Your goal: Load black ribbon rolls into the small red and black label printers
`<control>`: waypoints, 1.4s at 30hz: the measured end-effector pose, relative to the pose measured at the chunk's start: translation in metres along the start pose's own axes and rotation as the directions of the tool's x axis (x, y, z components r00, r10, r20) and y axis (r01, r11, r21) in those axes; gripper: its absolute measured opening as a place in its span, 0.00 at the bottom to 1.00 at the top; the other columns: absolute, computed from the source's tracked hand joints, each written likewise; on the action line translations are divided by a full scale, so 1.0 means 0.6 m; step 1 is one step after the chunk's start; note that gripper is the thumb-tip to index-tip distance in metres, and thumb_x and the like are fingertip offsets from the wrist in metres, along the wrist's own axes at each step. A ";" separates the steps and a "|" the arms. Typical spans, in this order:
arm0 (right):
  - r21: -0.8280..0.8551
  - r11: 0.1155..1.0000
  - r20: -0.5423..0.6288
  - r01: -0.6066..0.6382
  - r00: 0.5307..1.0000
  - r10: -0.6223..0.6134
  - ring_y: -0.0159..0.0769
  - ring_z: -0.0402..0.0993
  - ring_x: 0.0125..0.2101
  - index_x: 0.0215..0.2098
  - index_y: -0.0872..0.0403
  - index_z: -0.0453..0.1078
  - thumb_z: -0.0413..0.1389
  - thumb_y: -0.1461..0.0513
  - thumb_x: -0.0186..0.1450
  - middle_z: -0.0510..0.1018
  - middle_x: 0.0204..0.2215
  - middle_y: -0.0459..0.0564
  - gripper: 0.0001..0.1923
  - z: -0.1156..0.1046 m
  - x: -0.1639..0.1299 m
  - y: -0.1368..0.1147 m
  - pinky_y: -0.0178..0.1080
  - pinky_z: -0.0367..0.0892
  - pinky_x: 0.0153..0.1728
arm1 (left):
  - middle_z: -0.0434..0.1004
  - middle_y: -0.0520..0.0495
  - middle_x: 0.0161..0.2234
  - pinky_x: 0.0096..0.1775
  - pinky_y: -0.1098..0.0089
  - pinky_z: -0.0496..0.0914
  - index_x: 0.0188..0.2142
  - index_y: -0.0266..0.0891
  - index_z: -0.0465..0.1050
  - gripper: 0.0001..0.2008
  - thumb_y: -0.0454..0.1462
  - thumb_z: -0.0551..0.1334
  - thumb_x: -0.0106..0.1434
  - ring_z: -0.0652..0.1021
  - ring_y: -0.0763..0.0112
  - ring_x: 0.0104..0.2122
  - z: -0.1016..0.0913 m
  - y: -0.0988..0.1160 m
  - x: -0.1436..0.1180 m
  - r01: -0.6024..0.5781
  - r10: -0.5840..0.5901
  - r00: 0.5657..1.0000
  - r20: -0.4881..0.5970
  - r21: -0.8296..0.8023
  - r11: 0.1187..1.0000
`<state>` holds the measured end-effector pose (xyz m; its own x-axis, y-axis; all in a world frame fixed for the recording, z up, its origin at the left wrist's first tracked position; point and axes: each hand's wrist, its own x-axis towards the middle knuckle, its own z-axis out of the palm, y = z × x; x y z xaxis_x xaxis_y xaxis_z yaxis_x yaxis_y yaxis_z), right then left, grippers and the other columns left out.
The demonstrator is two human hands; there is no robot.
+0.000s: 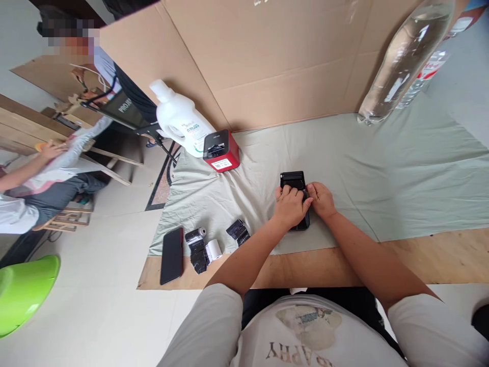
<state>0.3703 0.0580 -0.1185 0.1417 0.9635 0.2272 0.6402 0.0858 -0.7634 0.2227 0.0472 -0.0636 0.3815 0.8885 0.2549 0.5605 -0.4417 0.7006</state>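
A black handheld device with a flap at its far end, resembling a portable receipt printer, lies on the cloth before me. My left hand is laid across its middle, fingers curled over it, hiding most of its body. At its right edge, my right hand grips the side with thumb and bent fingers. Left of them lies a small roll in torn black wrapping. Farther left are another roll with black wrapping and a white paper roll.
A phone lies at the table's left corner. Behind stand a red-black box device and a white jug. A cardboard panel closes the back; a large water bottle leans right. Other people sit at left.
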 end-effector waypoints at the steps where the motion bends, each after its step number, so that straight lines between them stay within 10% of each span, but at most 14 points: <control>1: -0.005 1.000 -0.002 0.001 1.000 -0.001 0.46 0.71 0.38 0.30 0.50 0.67 0.30 0.38 0.69 0.77 0.32 0.57 0.35 0.000 0.000 0.000 0.48 0.66 0.43 | 0.74 0.37 0.31 0.58 0.44 0.50 0.26 0.43 0.72 0.24 0.58 0.56 0.65 0.68 0.46 0.46 0.001 0.000 -0.001 -0.020 0.019 0.999 -0.035 -0.035 0.999; 9: -0.022 1.000 -0.008 0.012 1.000 -0.012 0.45 0.69 0.34 0.26 0.49 0.64 0.30 0.35 0.67 0.75 0.29 0.56 0.36 -0.003 0.003 0.004 0.47 0.65 0.38 | 0.78 0.37 0.35 0.54 0.50 0.57 0.37 0.36 0.76 0.31 0.60 0.50 0.68 0.70 0.52 0.45 0.000 0.004 0.000 -0.111 0.057 0.991 0.122 0.500 0.859; 16: -0.051 0.996 -0.050 0.071 0.996 -0.074 0.45 0.72 0.35 0.37 0.51 0.71 0.35 0.36 0.67 0.79 0.33 0.56 0.35 0.002 0.003 0.016 0.46 0.66 0.37 | 0.76 0.41 0.30 0.41 0.60 0.64 0.32 0.37 0.75 0.35 0.66 0.50 0.62 0.75 0.59 0.36 -0.018 0.002 -0.010 -0.201 0.181 0.980 0.088 0.434 0.878; 22: -0.068 0.993 -0.018 0.095 0.995 -0.096 0.45 0.74 0.37 0.36 0.51 0.70 0.36 0.40 0.70 0.80 0.34 0.56 0.31 -0.004 -0.001 0.013 0.46 0.66 0.38 | 0.77 0.46 0.29 0.33 0.68 0.64 0.36 0.41 0.74 0.32 0.63 0.46 0.66 0.77 0.65 0.30 -0.171 -0.020 -0.066 0.127 -0.113 0.992 -0.060 0.340 0.932; 29: -0.103 0.993 -0.014 0.050 0.999 -0.052 0.46 0.74 0.37 0.37 0.50 0.69 0.35 0.40 0.70 0.80 0.34 0.56 0.30 -0.002 0.000 0.010 0.46 0.66 0.38 | 0.80 0.36 0.36 0.40 0.61 0.66 0.40 0.38 0.74 0.29 0.57 0.45 0.71 0.80 0.50 0.39 -0.339 -0.151 -0.126 0.400 -0.600 0.798 -0.048 0.787 0.469; 35: -0.100 0.994 -0.014 0.033 0.999 -0.035 0.47 0.75 0.38 0.37 0.51 0.70 0.35 0.40 0.70 0.80 0.35 0.57 0.31 -0.001 -0.002 0.007 0.47 0.66 0.39 | 0.77 0.32 0.47 0.52 0.53 0.63 0.45 0.35 0.73 0.24 0.50 0.48 0.72 0.75 0.46 0.50 -0.321 -0.207 -0.159 0.261 -0.580 0.812 0.069 0.846 0.464; 42: -0.091 0.995 -0.018 0.028 0.999 -0.029 0.46 0.74 0.37 0.37 0.51 0.70 0.37 0.41 0.70 0.80 0.33 0.55 0.29 0.000 -0.002 0.010 0.46 0.66 0.39 | 0.75 0.38 0.51 0.56 0.52 0.63 0.51 0.39 0.72 0.18 0.47 0.57 0.68 0.70 0.50 0.54 -0.300 -0.172 -0.163 0.345 -0.467 0.884 0.014 0.656 0.672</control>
<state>0.3740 0.0572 -0.1231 0.1362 0.9559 0.2600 0.7099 0.0889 -0.6987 -0.0050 0.0282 -0.0411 0.0858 0.9900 -0.1116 0.9900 -0.0721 0.1214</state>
